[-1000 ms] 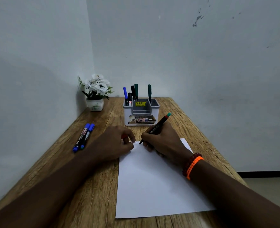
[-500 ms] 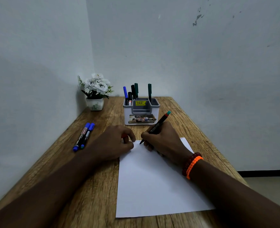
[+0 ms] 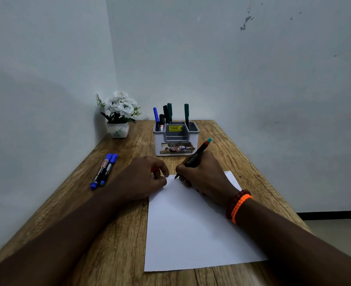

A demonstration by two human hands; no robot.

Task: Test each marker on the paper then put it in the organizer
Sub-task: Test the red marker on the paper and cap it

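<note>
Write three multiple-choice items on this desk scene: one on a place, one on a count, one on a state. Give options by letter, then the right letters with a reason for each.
1. Where do the two loose blue-capped markers lie?
A. Inside the organizer
B. On the table, left of the left hand
C. On the paper

2. How many markers stand in the organizer?
A. Two
B. Five
C. Nine

3. What is the state of the marker in the right hand?
A. Capped, lying flat
B. Standing in the organizer
C. Uncapped, tip at the paper's far edge

Answers:
1 B, they rest on the wooden table, apart from the left hand.
2 B, one blue, two black and two green tops show.
3 C, its dark tip meets the paper under the right hand's grip.
</note>
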